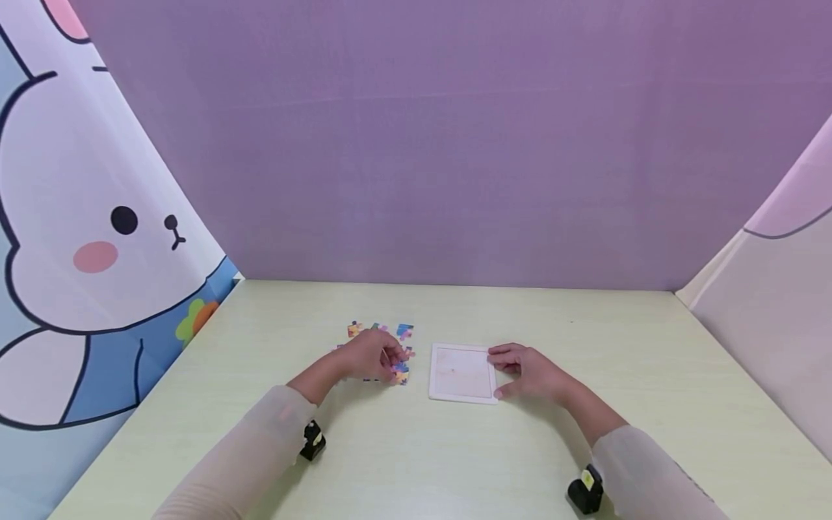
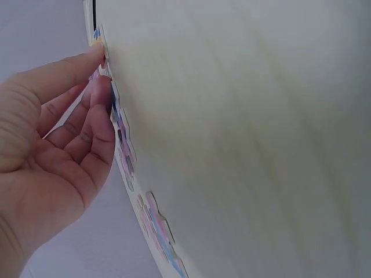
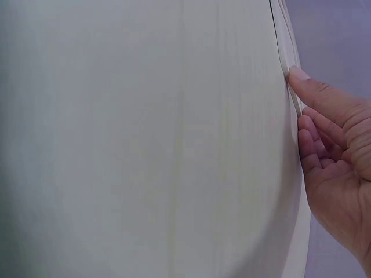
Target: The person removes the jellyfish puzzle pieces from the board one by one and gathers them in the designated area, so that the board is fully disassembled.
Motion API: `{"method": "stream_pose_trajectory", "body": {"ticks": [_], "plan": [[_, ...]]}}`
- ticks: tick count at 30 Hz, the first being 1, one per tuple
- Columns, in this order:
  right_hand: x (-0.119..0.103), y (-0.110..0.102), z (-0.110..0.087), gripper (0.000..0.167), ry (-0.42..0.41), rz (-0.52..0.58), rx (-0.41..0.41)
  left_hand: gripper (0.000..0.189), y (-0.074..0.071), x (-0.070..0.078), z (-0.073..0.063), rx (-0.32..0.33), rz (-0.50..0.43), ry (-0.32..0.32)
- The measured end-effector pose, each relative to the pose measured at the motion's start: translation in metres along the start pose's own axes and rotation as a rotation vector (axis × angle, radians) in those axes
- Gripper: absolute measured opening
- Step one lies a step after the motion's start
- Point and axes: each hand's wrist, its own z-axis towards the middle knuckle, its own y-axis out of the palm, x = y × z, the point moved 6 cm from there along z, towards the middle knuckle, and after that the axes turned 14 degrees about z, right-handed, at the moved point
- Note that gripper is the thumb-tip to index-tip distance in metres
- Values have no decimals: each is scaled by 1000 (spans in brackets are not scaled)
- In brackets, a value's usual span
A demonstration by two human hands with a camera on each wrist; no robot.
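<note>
Several colourful jigsaw pieces (image 1: 405, 331) lie in a loose cluster on the table, left of a flat white puzzle frame (image 1: 463, 398). My left hand (image 1: 367, 355) is over the cluster and hides part of it. Its thumb (image 2: 95, 53) touches a piece at the right side of the cluster, with the other fingers bent loosely and apart from the thumb. At the frame's right side, fingertips of my right hand (image 1: 529, 372) rest on the rim. The right thumb (image 3: 316, 87) touches the same edge lower down, near the corner.
The pale wood-grain table (image 1: 416, 462) extends around both hands. A purple cloth wall (image 1: 455, 144) rises behind it, and a cartoon-printed cloth (image 1: 97, 180) hangs on the left. Black wrist devices (image 1: 313, 440) are strapped near both sleeves.
</note>
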Motion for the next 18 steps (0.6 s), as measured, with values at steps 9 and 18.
{"method": "stream_pose_trajectory", "body": {"ticks": [9,18], "plan": [[1,-2,-2,64,-4,-17,3,34,-3,3,-2,3,58,46],[3,-3,-2,63,-20,-3,10,28,-8,1,-7,18,-6,54]]}}
